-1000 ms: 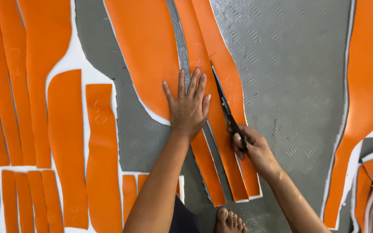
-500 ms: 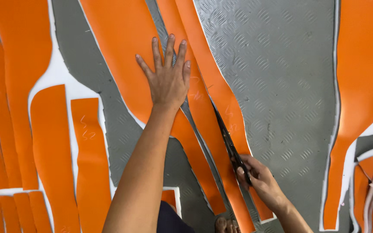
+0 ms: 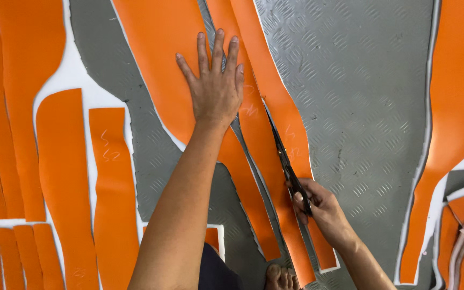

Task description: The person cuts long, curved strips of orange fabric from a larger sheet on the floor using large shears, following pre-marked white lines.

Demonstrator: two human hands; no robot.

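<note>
The left hand (image 3: 216, 88) lies flat, fingers spread, gripping nothing, pressing the orange sheet (image 3: 157, 64) onto the grey tread-plate floor (image 3: 361, 107). Just right of that sheet, the right hand (image 3: 320, 207) is clenched around black scissors (image 3: 285, 161), blades cutting along a narrow orange strip (image 3: 259, 139).

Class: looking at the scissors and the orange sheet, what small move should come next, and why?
Probably another snip forward: the scissors in the right hand sit partway along the orange sheet, with uncut material ahead, and the left hand presses it flat.
</note>
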